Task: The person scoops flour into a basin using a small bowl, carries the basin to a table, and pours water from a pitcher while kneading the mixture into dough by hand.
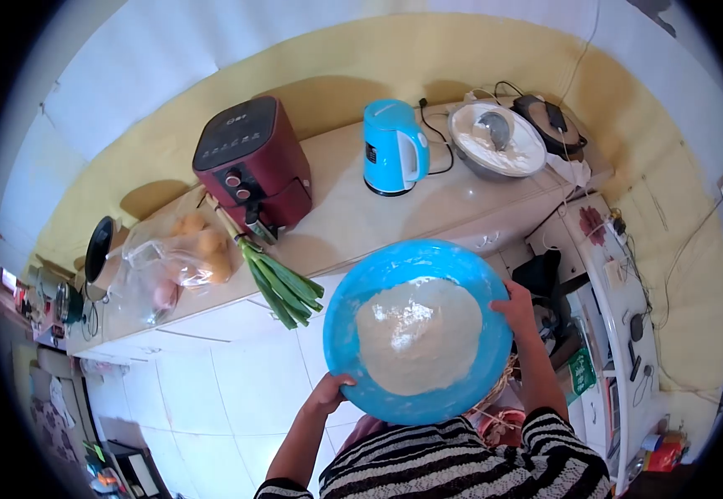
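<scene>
A wide blue basin [341, 333] is held up in front of my striped top, away from the counter. Pale flour or dough [420, 337] lies inside it, with a bright patch near its upper middle; I cannot tell which of the two it is. My left hand [330, 392] grips the basin's lower-left rim, thumb over the edge. On the right rim my right hand [518, 309] is closed, thumb on top and the other fingers mostly hidden below.
Along the counter [336, 191] stand a dark red air fryer [253, 162], a blue electric kettle [395, 150] and a metal bowl of white flour [495, 158] with a scoop [493, 130] in it. Green onions [277, 283] overhang the front edge beside a plastic bag of orange fruit [199, 249].
</scene>
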Motion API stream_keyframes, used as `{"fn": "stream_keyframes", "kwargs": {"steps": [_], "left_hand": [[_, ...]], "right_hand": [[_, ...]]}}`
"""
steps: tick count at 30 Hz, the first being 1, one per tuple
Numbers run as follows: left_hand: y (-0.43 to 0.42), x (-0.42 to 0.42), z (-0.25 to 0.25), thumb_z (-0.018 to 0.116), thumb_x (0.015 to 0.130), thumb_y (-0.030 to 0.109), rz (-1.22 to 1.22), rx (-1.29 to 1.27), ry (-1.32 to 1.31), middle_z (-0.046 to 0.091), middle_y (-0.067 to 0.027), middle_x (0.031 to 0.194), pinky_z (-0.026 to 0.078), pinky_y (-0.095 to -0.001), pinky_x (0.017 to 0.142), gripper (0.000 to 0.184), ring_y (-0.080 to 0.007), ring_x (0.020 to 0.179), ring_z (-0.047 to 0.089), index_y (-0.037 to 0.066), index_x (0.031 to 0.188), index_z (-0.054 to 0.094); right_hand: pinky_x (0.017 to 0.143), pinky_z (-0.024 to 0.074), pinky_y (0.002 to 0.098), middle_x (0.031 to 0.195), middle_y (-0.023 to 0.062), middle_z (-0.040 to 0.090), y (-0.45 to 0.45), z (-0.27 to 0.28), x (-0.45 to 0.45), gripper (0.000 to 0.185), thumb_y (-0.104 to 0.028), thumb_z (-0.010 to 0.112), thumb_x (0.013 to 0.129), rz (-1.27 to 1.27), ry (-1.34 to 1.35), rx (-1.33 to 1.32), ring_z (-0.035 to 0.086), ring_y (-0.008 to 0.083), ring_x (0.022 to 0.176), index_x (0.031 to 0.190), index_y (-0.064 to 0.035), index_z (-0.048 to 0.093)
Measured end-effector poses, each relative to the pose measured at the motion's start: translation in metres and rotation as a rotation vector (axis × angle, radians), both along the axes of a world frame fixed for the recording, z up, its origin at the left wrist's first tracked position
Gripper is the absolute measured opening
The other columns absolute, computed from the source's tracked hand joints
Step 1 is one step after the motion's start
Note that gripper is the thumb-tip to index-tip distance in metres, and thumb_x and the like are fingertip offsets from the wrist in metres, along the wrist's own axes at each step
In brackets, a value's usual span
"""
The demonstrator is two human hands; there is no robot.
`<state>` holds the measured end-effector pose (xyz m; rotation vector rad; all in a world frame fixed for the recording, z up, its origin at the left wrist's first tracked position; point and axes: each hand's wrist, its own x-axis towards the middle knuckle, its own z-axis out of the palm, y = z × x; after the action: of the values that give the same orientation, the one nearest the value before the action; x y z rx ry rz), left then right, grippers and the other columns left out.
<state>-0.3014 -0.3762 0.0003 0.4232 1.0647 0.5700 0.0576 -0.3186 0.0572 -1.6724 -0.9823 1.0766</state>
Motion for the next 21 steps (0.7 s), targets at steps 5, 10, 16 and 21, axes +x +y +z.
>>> {"fn": "stream_keyframes", "kwargs": {"steps": [5, 10, 16, 21], "left_hand": [[-0.028, -0.02, 0.011, 0.049, 0.064, 0.002, 0.145, -0.033, 0.045, 0.054, -0.0101, 0.095, 0.045, -0.0315, 0.075, 0.041, -0.0212, 0.083, 0.054, -0.002, 0.105, 0.044], [-0.059, -0.028, 0.033, 0.049, 0.065, 0.0, 0.422, 0.073, -0.035, 0.053, -0.0108, 0.095, 0.045, -0.0296, 0.073, 0.042, -0.0206, 0.082, 0.054, -0.003, 0.107, 0.043], [-0.12, -0.044, 0.031, 0.046, 0.065, -0.003, 0.744, 0.061, -0.047, 0.052, -0.0138, 0.101, 0.043, -0.0348, 0.08, 0.044, -0.0254, 0.089, 0.053, -0.004, 0.109, 0.041], [-0.18, -0.06, 0.025, 0.047, 0.065, -0.003, 0.997, 0.064, -0.043, 0.052, -0.0137, 0.1, 0.043, -0.0343, 0.078, 0.045, -0.025, 0.088, 0.053, -0.004, 0.109, 0.04]], "right_hand": [[0.063, 0.0415, 0.0237, 0.077, 0.0047, 0.056, 0.024, 0.031, -0.029, 0.038, -0.001, 0.056, 0.054, 0.202, 0.175, 0.072, 0.051, 0.0115, 0.066, 0.091, 0.0042, 0.053], [0.065, 0.041, 0.0234, 0.079, 0.006, 0.056, 0.055, 0.05, -0.07, 0.039, 0.0, 0.056, 0.055, 0.399, 0.174, 0.145, 0.051, 0.012, 0.07, 0.094, 0.0035, 0.053], [0.068, 0.041, 0.0239, 0.082, 0.0074, 0.056, 0.074, 0.056, -0.151, 0.042, 0.0, 0.054, 0.055, 0.674, 0.268, 0.083, 0.053, 0.0137, 0.071, 0.097, 0.0034, 0.052], [0.07, 0.0402, 0.024, 0.083, 0.0078, 0.056, 0.066, 0.052, -0.234, 0.042, -0.004, 0.055, 0.054, 0.933, 0.28, 0.102, 0.052, 0.0143, 0.073, 0.095, 0.0038, 0.052]]}}
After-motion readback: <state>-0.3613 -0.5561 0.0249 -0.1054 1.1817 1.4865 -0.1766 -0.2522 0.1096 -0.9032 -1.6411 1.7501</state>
